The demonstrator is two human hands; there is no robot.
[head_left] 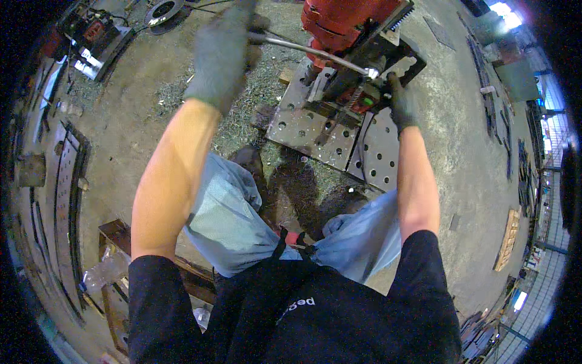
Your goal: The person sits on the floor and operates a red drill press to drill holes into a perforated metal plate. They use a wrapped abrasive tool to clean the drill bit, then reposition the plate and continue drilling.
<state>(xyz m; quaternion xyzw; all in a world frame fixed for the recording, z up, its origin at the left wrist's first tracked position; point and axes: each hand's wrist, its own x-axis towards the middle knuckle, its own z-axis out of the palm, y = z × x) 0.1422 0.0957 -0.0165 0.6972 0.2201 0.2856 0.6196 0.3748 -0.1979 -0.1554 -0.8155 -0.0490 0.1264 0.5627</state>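
A red and black drill press (348, 27), which looks like a magnetic-base type, stands on a grey steel plate (294, 130) full of round holes. My left hand (218, 60), in a grey glove and slightly blurred, is closed round the dark end of the metal feed lever (315, 53). That lever slants down to a hub (371, 73) on the drill's side. In a dark glove, my right hand (401, 106) is at the machine's right side beside the hub, its fingers curled. What those fingers grip is hidden. A green light (367, 102) glows on the drill's lower body.
Metal shavings (239, 124) cover the floor left of the plate. A dark machine (94, 39) and a round disc (163, 12) are at the far left. Long steel bars and a perforated strip (65, 182) lie at left. A wooden pallet piece (507, 239) is at right.
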